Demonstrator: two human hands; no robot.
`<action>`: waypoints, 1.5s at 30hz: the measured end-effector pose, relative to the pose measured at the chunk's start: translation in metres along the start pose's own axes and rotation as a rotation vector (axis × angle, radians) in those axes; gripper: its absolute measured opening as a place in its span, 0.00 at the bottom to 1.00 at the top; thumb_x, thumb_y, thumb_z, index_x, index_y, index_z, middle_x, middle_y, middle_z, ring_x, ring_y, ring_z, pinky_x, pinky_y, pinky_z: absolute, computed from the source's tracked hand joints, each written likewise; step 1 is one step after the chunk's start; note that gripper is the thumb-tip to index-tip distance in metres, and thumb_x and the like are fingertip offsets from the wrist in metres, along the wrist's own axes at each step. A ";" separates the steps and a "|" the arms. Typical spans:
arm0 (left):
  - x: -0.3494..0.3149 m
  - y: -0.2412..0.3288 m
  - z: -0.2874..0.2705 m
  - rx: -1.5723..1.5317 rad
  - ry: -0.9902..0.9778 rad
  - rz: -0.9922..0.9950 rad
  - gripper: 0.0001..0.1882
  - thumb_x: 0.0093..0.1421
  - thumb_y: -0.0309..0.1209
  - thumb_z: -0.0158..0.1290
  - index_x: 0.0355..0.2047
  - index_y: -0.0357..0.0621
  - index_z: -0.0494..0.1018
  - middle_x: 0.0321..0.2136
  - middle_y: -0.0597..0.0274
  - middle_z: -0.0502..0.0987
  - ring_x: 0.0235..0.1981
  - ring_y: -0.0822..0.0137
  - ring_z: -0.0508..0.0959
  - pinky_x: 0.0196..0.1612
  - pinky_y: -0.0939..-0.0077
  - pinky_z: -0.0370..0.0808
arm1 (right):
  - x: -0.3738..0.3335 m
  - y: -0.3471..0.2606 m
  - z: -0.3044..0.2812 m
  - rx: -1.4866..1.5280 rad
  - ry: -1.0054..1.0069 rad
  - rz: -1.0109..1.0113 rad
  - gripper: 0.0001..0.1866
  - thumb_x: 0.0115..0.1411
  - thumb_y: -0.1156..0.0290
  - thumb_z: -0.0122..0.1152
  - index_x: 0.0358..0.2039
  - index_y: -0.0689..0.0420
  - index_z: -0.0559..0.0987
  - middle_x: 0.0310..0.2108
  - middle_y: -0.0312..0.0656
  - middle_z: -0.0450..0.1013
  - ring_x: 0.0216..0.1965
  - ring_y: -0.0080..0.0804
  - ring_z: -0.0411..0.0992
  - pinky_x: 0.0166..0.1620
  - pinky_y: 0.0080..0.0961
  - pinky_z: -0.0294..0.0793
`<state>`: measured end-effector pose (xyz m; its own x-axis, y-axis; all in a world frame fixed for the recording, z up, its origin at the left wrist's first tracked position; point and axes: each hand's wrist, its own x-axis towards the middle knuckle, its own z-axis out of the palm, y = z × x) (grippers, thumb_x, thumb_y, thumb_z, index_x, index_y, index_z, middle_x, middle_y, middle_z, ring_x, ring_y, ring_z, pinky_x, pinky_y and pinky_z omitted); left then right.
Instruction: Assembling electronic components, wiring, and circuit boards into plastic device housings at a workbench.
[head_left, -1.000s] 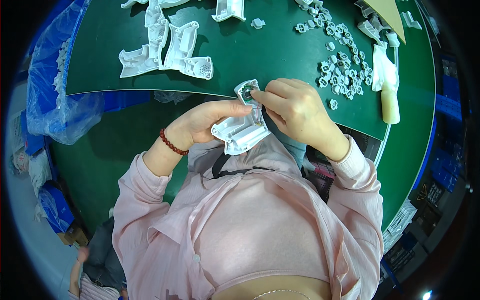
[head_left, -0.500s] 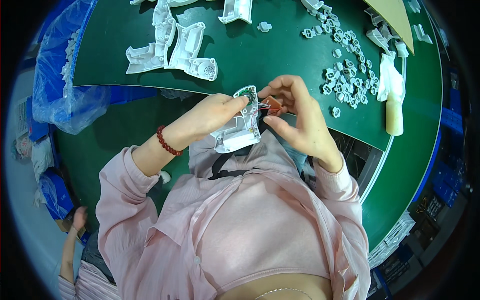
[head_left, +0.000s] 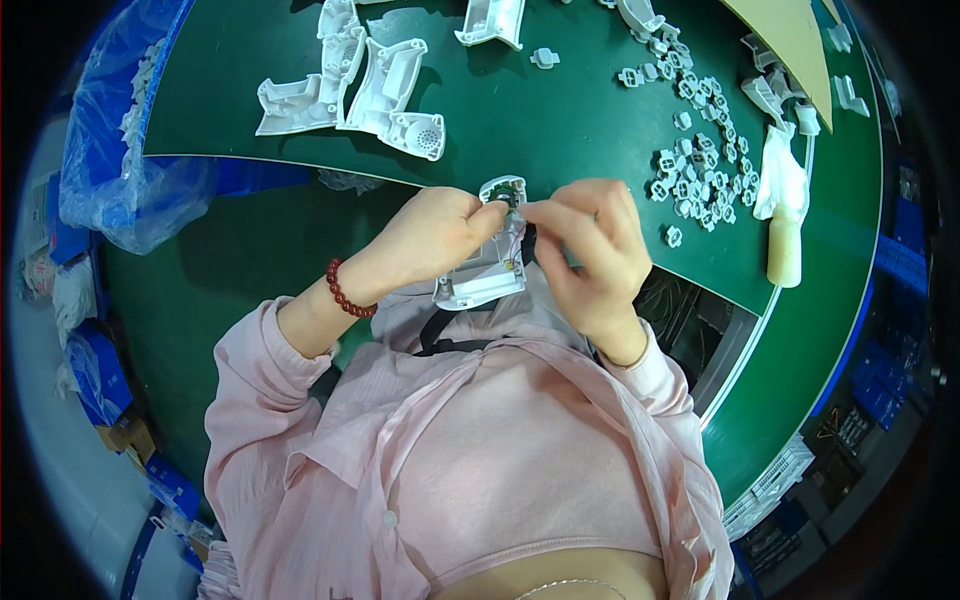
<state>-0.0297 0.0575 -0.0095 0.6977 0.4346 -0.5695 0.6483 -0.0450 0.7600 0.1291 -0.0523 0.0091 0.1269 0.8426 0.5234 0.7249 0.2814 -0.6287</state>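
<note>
My left hand [head_left: 428, 236] grips a white plastic housing half [head_left: 482, 286] above my lap, thumb pressed over its upper part. The housing's open side faces up. A green circuit board [head_left: 506, 192] shows in its rounded top end, and thin wires [head_left: 516, 248] run along its right side. My right hand [head_left: 600, 255] is closed at the housing's upper right edge, its index fingertip beside the board and near my left thumb. What its fingers pinch is hidden.
White shell pieces [head_left: 385, 85] lie on the green table [head_left: 500, 120] ahead. Several small white clips [head_left: 700, 180] are scattered to the right, beside a yellowish bottle [head_left: 785, 250] with a white cloth-like wrap. A blue bin [head_left: 110, 170] lined with clear plastic stands at the left.
My right hand has moved in to the housing's top and its spread fingers have closed. The orange board seen by its fingers is now out of sight. The co-worker's hand at lower left is gone.
</note>
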 end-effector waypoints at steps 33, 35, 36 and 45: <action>-0.008 0.000 0.009 0.018 0.125 0.071 0.20 0.58 0.40 0.48 0.24 0.33 0.77 0.21 0.39 0.75 0.26 0.40 0.77 0.31 0.52 0.73 | -0.003 0.021 0.019 0.296 0.007 -0.009 0.13 0.47 0.91 0.63 0.24 0.58 0.72 0.27 0.42 0.79 0.32 0.36 0.74 0.36 0.27 0.74; -0.008 0.000 0.009 0.013 0.121 0.063 0.19 0.57 0.40 0.48 0.24 0.34 0.78 0.22 0.39 0.75 0.26 0.40 0.77 0.31 0.51 0.73 | -0.004 0.023 0.020 0.313 0.019 -0.016 0.13 0.48 0.91 0.63 0.24 0.58 0.72 0.27 0.42 0.79 0.31 0.35 0.74 0.35 0.27 0.74; -0.008 0.000 0.008 0.019 0.121 0.073 0.19 0.57 0.40 0.49 0.24 0.34 0.78 0.22 0.39 0.75 0.26 0.40 0.77 0.31 0.51 0.73 | -0.004 0.023 0.020 0.314 0.019 -0.015 0.13 0.48 0.91 0.63 0.24 0.58 0.72 0.27 0.42 0.79 0.31 0.35 0.74 0.35 0.27 0.74; -0.006 -0.004 0.012 -0.013 0.153 0.117 0.19 0.58 0.36 0.50 0.22 0.27 0.72 0.16 0.39 0.70 0.19 0.45 0.74 0.24 0.58 0.69 | 0.000 0.022 0.024 0.325 0.019 -0.008 0.14 0.46 0.92 0.62 0.24 0.59 0.71 0.27 0.42 0.78 0.31 0.36 0.73 0.34 0.26 0.74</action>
<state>-0.0329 0.0443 -0.0125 0.7132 0.5586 -0.4234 0.5606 -0.0919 0.8230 0.1291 -0.0349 -0.0187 0.1369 0.8319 0.5377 0.4722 0.4224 -0.7737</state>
